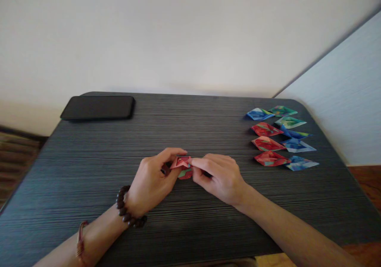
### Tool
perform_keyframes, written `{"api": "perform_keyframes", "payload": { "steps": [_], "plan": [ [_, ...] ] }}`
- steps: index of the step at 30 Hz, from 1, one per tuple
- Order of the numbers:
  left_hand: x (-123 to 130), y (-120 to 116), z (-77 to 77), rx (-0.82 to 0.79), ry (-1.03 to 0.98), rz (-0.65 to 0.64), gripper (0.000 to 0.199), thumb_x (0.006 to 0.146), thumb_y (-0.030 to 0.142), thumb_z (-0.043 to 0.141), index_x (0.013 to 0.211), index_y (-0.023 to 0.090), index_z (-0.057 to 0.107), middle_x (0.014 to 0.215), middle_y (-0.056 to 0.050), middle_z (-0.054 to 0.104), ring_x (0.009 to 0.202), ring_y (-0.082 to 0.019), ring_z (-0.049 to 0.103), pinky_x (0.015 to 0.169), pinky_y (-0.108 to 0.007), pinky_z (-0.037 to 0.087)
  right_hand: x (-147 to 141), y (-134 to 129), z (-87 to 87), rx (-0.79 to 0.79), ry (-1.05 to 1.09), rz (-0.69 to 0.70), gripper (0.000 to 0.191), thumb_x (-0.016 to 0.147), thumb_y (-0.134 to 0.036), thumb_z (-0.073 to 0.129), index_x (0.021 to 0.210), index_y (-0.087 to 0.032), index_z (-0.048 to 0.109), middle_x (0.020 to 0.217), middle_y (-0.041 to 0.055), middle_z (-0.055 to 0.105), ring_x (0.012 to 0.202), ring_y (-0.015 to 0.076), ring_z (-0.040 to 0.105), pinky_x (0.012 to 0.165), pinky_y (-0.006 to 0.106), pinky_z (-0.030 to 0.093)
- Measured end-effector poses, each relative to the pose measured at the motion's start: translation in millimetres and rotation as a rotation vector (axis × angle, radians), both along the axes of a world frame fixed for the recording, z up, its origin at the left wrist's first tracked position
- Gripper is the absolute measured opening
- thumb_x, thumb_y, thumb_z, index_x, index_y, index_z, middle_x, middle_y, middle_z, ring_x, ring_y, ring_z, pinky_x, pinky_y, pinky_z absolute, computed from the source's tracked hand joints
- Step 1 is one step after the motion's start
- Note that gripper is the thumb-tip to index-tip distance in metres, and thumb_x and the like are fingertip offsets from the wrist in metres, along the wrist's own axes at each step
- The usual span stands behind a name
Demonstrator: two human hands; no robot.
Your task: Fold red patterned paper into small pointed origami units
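Observation:
Between my two hands, over the front middle of the table, is a small red folded paper piece point(185, 174) with a green patch and a raised point. My left hand point(156, 175) pinches its left side between thumb and fingers. From the right, my right hand point(218, 175) grips the other edge with thumb and index finger. Parts of the paper are hidden behind my fingertips. On the right of the table lie several finished-looking boat-shaped paper folds, among them a red one point(268, 129), a blue one point(259, 114) and a green one point(290, 122).
A black phone-like slab point(99, 107) lies at the back left of the dark, lined table point(190, 124). Behind the table's far edge stands a pale wall point(178, 36). A light panel point(342, 84) rises on the right.

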State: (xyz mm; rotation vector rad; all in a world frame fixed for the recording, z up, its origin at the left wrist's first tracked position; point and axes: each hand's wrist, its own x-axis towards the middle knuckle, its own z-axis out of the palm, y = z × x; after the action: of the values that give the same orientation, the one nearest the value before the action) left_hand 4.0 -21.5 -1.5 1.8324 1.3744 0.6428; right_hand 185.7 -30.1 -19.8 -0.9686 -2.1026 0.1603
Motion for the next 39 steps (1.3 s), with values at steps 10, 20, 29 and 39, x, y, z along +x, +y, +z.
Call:
{"api": "perform_keyframes", "payload": {
  "steps": [10, 20, 29, 39],
  "plan": [
    [1, 7, 11.1, -0.591, -0.611, 0.069, 0.034, 0.079, 0.028, 0.062, 0.108, 0.015, 0.05, 0.102, -0.007, 0.068, 0.085, -0.018, 0.066, 0.068, -0.026, 0.057, 12, 5, 1.4, 0.056, -0.057, 0.055, 0.016, 0.081, -0.012, 0.057, 0.096, -0.018, 0.061, 0.081, 0.0005, 0.07, 0.066, 0.0107, 0.064, 0.061, 0.022, 0.049],
    [1, 8, 8.4, -0.598, -0.472, 0.036, 0.025, 0.072, 0.024, 0.069, 0.093, 0.014, 0.06, 0.083, -0.002, 0.07, 0.072, -0.014, 0.066, 0.062, -0.021, 0.056, 4, 0, -0.7, -0.056, 0.087, 0.076, 0.018, 0.079, -0.01, 0.057, 0.095, -0.018, 0.06, 0.074, 0.0009, 0.07, 0.059, 0.0093, 0.062, 0.059, 0.021, 0.05],
    [6, 3, 6.8, -0.502, -0.239, -0.018, 0.033, 0.084, 0.034, 0.052, 0.112, 0.017, 0.055, 0.07, 0.001, 0.067, 0.058, -0.012, 0.062, 0.05, -0.02, 0.053, 0, 2, 0.9, -0.553, 0.368, 0.014, 0.012, 0.079, -0.017, 0.058, 0.091, -0.016, 0.063, 0.061, -0.0019, 0.067, 0.051, 0.0081, 0.061, 0.054, 0.018, 0.049],
    [-1, 0, 0.4, -0.139, 0.082, -0.034, 0.024, 0.084, 0.03, 0.05, 0.098, 0.021, 0.066, 0.067, 0.002, 0.068, 0.051, -0.01, 0.059, 0.051, -0.02, 0.047, -1, -1, -0.8, -0.359, 0.232, 0.022, 0.012, 0.075, -0.014, 0.06, 0.085, -0.016, 0.066, 0.067, -0.0009, 0.069, 0.054, 0.0075, 0.061, 0.054, 0.016, 0.047]
  ]
}}
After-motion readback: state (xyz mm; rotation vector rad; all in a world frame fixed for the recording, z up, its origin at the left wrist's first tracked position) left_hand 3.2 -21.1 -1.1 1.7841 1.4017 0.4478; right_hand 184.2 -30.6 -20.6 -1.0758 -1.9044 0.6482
